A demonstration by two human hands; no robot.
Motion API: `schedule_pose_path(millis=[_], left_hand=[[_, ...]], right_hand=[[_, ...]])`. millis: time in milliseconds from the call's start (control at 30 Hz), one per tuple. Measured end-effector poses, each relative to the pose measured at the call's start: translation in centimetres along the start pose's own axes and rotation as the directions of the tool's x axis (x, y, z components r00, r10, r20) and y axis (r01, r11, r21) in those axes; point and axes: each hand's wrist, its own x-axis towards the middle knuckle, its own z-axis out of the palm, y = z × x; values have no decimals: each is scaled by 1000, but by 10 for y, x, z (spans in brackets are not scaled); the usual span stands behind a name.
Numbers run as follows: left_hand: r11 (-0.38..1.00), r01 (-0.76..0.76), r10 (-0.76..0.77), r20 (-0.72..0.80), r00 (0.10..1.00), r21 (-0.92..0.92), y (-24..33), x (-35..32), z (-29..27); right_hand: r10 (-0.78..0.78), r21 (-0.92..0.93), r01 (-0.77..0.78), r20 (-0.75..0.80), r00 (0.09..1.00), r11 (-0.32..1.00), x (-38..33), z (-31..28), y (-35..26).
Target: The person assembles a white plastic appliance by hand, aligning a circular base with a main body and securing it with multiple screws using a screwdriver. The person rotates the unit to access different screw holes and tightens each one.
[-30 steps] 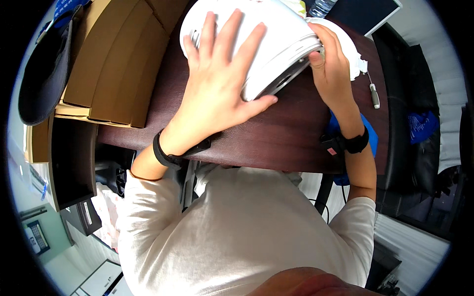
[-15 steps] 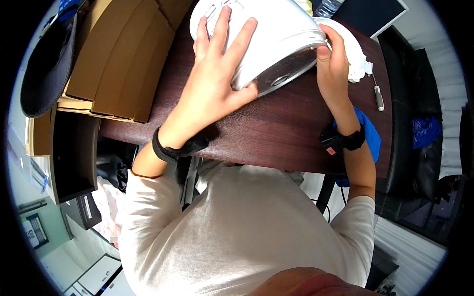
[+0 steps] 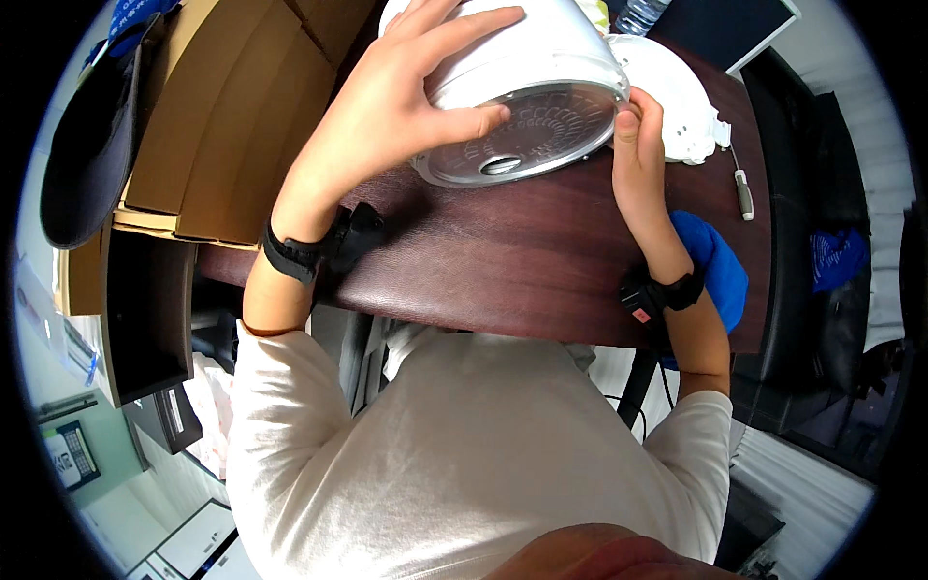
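Left hand [image 3: 382, 101], fingers spread, grips the white pot [image 3: 541, 43] at upper centre of the frame, thumb across its metal base [image 3: 551, 126]. Right hand [image 3: 640, 159] pinches its rim. White cover [image 3: 672, 92] and screwdriver [image 3: 743, 196] lie upper right on the bench [image 3: 503, 256].

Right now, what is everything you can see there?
Rounded housing: one, white, top centre.
Disc: one, silvery, housing's near face.
Round part: one, white, right of housing.
Screwdriver: one, pale handle, table's right.
Table: one, dark reddish brown, beneath.
Bottle: one, clear, top edge.
Panel: one, dark, top right.
Cardboard boxes: count unclear, brown, left.
Cap-like item: one, dark, far left.
Cloth-like item: one, blue, table's lower right.
Padded seat: one, black, far right.
Patterned item: one, blue, on seat.
Open compartment: one, dark, below boxes.
Wrist straps: two, black, one per wrist.
Shirt: one, pale, lower centre.
Left grip: one, bare, on housing and disc.
Right grip: one, bare, housing's right rim.
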Motion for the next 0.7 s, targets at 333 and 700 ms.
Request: schedule_pose_path(millis=[333, 700], left_hand=[[994, -68, 72, -53, 996, 85, -5, -1, 8], [981, -39, 53, -73, 996, 189, -15, 18, 17]], right_hand=[[-12, -1, 12, 34, 999, 1000, 4, -3, 3], [-14, -29, 16, 56, 998, 999, 38, -7, 17]])
